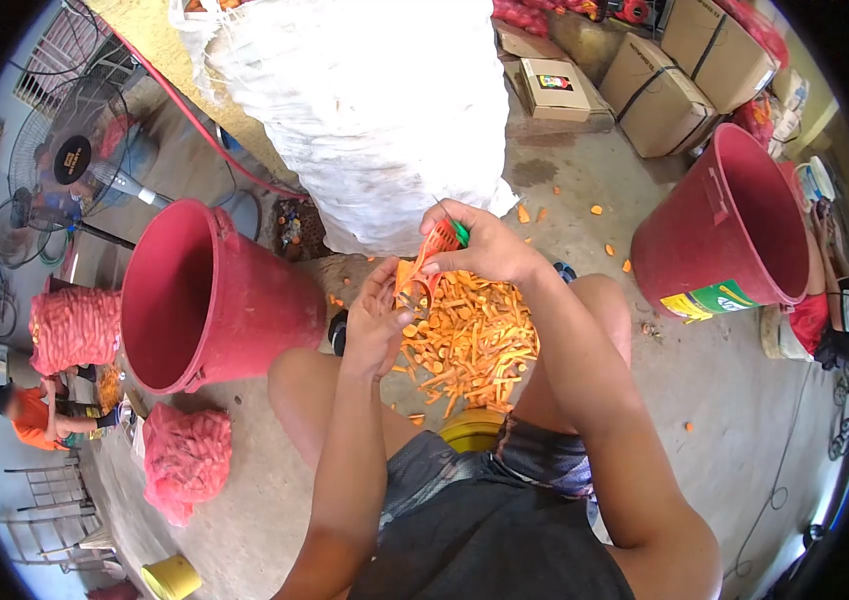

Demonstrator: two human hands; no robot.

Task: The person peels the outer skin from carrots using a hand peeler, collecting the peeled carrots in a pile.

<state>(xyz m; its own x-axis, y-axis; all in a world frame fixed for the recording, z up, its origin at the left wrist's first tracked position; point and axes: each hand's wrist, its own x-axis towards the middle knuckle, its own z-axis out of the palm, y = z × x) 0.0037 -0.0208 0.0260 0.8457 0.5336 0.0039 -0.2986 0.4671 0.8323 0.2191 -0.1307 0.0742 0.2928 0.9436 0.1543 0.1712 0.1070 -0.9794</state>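
In front of me, above a pile of cut carrot pieces [470, 335], both hands meet at an orange peeler [442, 241] with a slotted handle and a metal blade. My right hand [485, 245] is closed around the handle, and a small green piece [461, 232] shows beside its fingers. Coming from the other side, my left hand [377, 318] has its fingers closed at the peeler's blade end. An orange piece there is partly hidden by the fingers, and I cannot tell whether it is carrot. Between my thighs shows a yellow container [472, 432].
Large red bins stand left [270, 290] and right [660, 245]. A bulky white sack [385, 120] rises ahead. Red mesh bags [188, 455], a fan [72, 160] and a person in orange [33, 418] are at left. Cardboard boxes [650, 95] sit back right.
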